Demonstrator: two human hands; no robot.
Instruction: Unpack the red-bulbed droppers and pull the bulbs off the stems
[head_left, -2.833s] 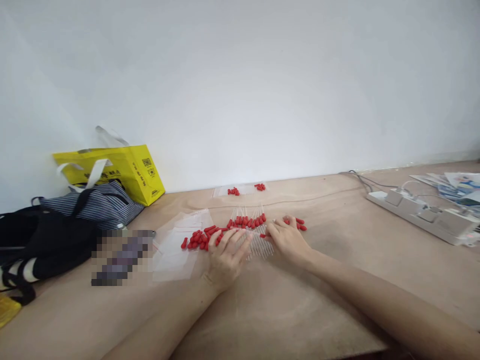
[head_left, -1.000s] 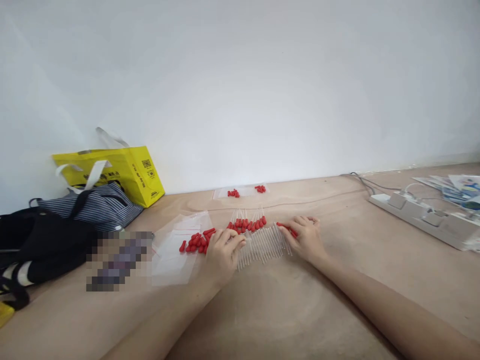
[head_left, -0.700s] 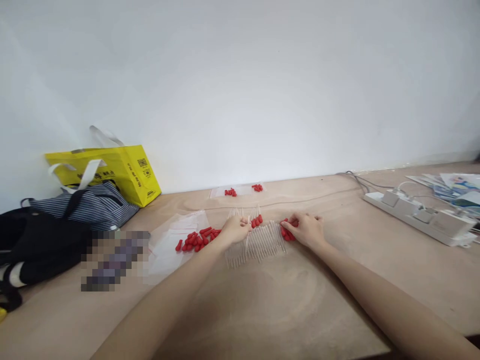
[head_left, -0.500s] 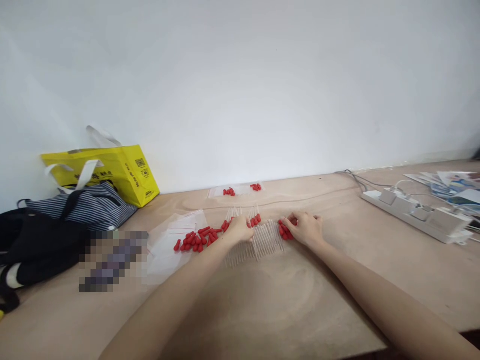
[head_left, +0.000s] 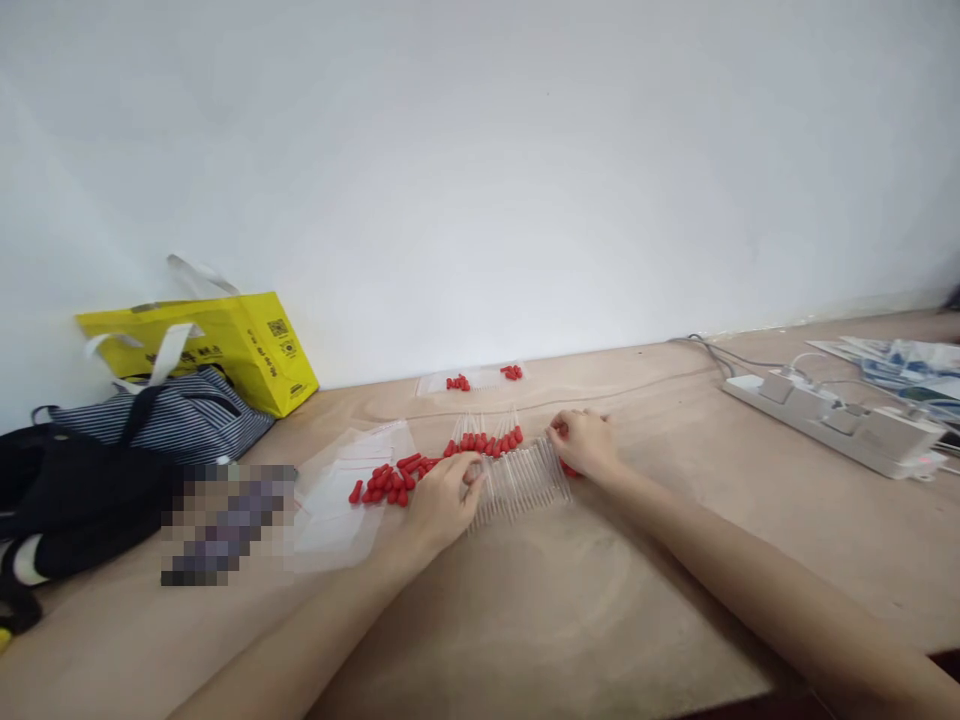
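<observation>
My left hand (head_left: pixel 444 500) rests at the left end of a row of thin clear tubes (head_left: pixel 525 482), its fingers curled toward the thumb; whatever they hold is hidden. Over the right end of the row, my right hand (head_left: pixel 585 442) pinches its fingertips together, on something too small to make out. A few red rubber bulbs (head_left: pixel 570 470) show partly beneath it. Beyond the row lie several droppers (head_left: pixel 480 440), their red bulbs toward me and clear stems pointing to the wall. Left of my left hand is a loose pile of red bulbs (head_left: pixel 390 484).
Clear zip bags (head_left: pixel 337 515) lie under and beside the pile. Near the wall is another clear bag (head_left: pixel 487 380) with red bulbs. A yellow bag (head_left: pixel 281 350), a striped bag (head_left: pixel 202 415) and a black bag (head_left: pixel 82 490) stand left; a white power strip (head_left: pixel 832 425) lies right.
My left hand has drawn back toward me and left, uncovering more droppers. My right hand has shifted slightly left and away, from the red bulbs to the row's end.
</observation>
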